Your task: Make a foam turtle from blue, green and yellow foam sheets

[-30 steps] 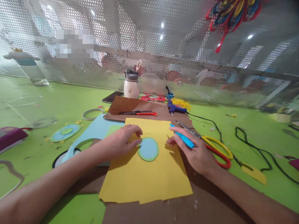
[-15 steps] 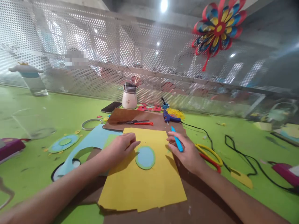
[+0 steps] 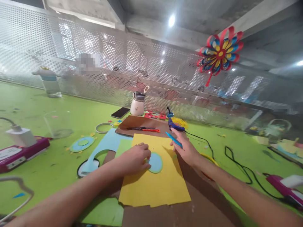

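My left hand (image 3: 138, 156) rests on a yellow paper sheet (image 3: 156, 189), fingers curled together at the left edge of a light-blue oval with a green rim (image 3: 155, 163). A speck of yellow shows at its fingertips; what they pinch, if anything, is too small to make out. In my right hand (image 3: 187, 148) a blue pen (image 3: 174, 140) lies between thumb and fingers, above the sheet's upper right part. The index finger stretches toward the blue glue gun (image 3: 175, 126). Brown paper (image 3: 151, 217) lies beneath the yellow sheet.
Scissors with red handles (image 3: 149, 129) lie on brown paper behind the sheet. At left are a cut light-blue sheet (image 3: 107, 142), a petalled paper disc (image 3: 75, 145), a roll of tape (image 3: 96, 130) and a power strip (image 3: 42, 146). A white jar (image 3: 137, 107) stands behind.
My left hand has moved right and down to the oval, covering its left edge. My right hand has reached forward toward the glue gun, pen still held. The view has tilted up and shifted left.
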`<state>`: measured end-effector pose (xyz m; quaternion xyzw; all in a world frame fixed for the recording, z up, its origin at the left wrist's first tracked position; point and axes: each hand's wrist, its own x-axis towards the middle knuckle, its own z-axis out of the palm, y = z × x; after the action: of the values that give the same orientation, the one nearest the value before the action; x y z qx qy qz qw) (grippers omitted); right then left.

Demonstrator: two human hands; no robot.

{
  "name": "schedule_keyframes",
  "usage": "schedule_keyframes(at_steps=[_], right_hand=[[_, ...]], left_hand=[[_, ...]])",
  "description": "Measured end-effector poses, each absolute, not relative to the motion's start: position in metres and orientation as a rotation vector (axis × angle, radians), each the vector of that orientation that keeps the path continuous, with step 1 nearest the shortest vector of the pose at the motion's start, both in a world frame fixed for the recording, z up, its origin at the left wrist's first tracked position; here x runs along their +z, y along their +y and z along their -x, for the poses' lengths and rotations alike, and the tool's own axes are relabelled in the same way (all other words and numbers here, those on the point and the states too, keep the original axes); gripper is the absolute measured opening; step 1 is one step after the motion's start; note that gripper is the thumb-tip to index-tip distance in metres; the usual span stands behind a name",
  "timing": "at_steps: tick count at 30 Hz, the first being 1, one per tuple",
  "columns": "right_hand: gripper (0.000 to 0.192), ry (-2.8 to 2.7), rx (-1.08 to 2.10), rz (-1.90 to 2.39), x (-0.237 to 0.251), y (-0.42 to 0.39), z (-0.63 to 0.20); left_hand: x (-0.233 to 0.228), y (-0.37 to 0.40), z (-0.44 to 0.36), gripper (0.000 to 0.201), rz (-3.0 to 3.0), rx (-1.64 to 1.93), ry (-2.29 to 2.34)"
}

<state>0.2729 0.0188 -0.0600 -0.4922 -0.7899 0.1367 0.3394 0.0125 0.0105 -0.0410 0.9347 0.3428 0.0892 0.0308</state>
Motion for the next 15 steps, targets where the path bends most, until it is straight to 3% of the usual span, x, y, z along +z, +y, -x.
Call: schedule_keyframes(at_steps=[2, 6, 15], right_hand=[[0.054, -2.172, 0.247, 1.253, -0.052, 0.026, -0.263], [0.029, -2.389, 0.109, 1.121, -0.040, 0.047, -0.232], [0.019, -2.541, 0.068, 0.967, -0.043, 0.100, -0.147]], left_hand=[[-0.043, 0.011, -0.012, 0.011, -2.895, 0.276, 1.051], [-0.048, 0.008, -0.013, 0.011, -2.958, 0.271, 1.038], [-0.059, 0.000, -0.016, 0.010, -3.141, 0.247, 0.943]])
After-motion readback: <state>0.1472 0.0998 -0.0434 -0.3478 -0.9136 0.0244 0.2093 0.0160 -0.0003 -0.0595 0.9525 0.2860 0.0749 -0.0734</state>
